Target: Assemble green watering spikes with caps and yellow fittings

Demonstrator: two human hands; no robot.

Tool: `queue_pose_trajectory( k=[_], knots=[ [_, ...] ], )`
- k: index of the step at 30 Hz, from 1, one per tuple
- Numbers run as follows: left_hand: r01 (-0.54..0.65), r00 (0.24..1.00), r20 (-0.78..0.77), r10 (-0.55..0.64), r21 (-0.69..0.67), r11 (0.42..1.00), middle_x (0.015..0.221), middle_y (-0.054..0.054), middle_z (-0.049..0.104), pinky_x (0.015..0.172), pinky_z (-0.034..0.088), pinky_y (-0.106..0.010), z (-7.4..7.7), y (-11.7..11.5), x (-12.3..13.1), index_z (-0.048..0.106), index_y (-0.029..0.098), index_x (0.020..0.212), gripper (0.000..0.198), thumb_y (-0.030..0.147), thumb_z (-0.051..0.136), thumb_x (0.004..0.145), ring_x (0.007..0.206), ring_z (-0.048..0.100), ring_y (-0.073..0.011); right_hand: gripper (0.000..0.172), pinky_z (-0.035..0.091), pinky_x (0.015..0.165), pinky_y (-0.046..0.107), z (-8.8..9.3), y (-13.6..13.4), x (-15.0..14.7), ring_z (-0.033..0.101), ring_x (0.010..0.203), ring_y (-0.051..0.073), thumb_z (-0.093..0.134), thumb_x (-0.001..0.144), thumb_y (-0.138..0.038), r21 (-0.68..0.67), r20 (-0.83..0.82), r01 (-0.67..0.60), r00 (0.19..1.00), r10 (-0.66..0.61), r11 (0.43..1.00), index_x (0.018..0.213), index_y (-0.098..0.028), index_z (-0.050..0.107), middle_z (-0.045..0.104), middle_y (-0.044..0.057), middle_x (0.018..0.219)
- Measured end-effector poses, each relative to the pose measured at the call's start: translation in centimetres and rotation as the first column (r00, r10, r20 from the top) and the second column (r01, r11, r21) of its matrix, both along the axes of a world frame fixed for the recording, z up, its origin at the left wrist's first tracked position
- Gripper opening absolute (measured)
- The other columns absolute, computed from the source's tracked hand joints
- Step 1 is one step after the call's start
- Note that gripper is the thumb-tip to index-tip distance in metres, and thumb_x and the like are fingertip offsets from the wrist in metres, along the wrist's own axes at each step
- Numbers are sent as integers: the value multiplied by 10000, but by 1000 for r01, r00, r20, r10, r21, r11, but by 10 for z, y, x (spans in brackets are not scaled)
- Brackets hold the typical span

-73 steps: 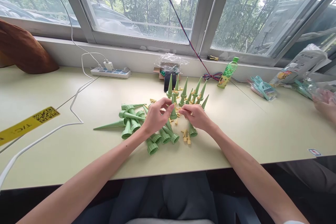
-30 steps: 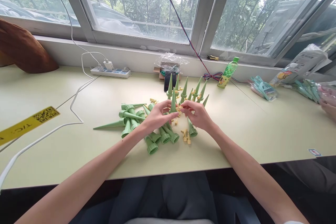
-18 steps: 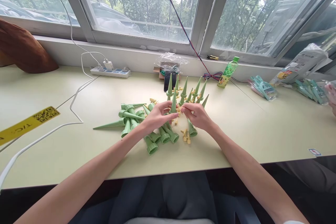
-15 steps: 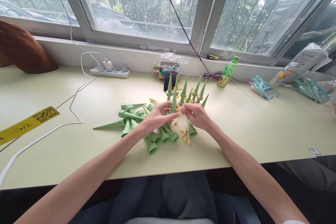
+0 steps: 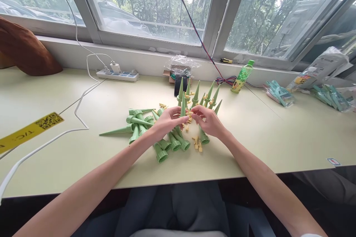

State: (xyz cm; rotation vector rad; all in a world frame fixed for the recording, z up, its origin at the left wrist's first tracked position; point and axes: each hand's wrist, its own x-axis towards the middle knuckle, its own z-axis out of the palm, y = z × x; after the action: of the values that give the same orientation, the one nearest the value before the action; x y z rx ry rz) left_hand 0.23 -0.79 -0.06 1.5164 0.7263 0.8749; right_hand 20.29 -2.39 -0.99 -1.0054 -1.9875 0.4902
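My left hand [image 5: 169,120] is closed around a green plastic plant-watering spike [image 5: 183,104], its point upward. Close against its side, my right hand [image 5: 208,119] pinches a small yellow valve [image 5: 189,113], partly covered by the fingers. Whether the valve sits in the spike cannot be made out. A heap of loose green spikes [image 5: 141,123] lies left of and under my left hand. Behind the hands stand several upright spikes [image 5: 196,93] with yellow valves on them. A few loose yellow valves [image 5: 198,144] lie in front of my right hand, near one lying spike [image 5: 204,139].
A phone [image 5: 180,86] leans on a small box at the back. A green drink bottle [image 5: 242,77] stands by the sill, with bagged teal items [image 5: 279,92] farther right. On the left are a power strip [image 5: 118,75] and a white cable [image 5: 80,113] crossing the table.
My right hand has come slightly closer to the spike, bringing the yellow valve to its side. The spike has shifted a little left in my left hand.
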Motion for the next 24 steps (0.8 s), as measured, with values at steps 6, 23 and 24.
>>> queue_pose_trajectory(
  k=[6, 23, 24],
  knots=[
    [19, 1000, -6, -19, 10, 1000, 979, -78, 668, 618, 528, -264, 0, 0, 0, 675, 151, 1098, 410, 377, 736, 761, 812, 624, -177, 166, 466, 607, 268, 0, -1, 0, 553, 695, 145, 509, 960, -353, 20, -13, -10, 1000, 10, 1000, 922, -206, 577, 590, 28, 804],
    [25, 999, -25, -25, 22, 999, 949, -60, 670, 579, 494, -243, 1, -3, 0, 691, 159, 1073, 408, 389, 755, 742, 753, 625, -158, 232, 373, 574, 259, 4, -2, 0, 469, 606, 131, 457, 963, -281, 97, 78, -2, 997, -5, 995, 803, -186, 596, 541, 6, 658],
    [26, 999, -31, -25, 30, 999, 940, -60, 669, 576, 496, -243, 1, -4, 0, 689, 160, 1073, 405, 390, 751, 746, 752, 623, -159, 238, 363, 571, 258, 5, -2, 0, 456, 599, 129, 456, 962, -277, 99, 88, 0, 996, -9, 995, 788, -185, 590, 528, 1, 644]
  ],
)
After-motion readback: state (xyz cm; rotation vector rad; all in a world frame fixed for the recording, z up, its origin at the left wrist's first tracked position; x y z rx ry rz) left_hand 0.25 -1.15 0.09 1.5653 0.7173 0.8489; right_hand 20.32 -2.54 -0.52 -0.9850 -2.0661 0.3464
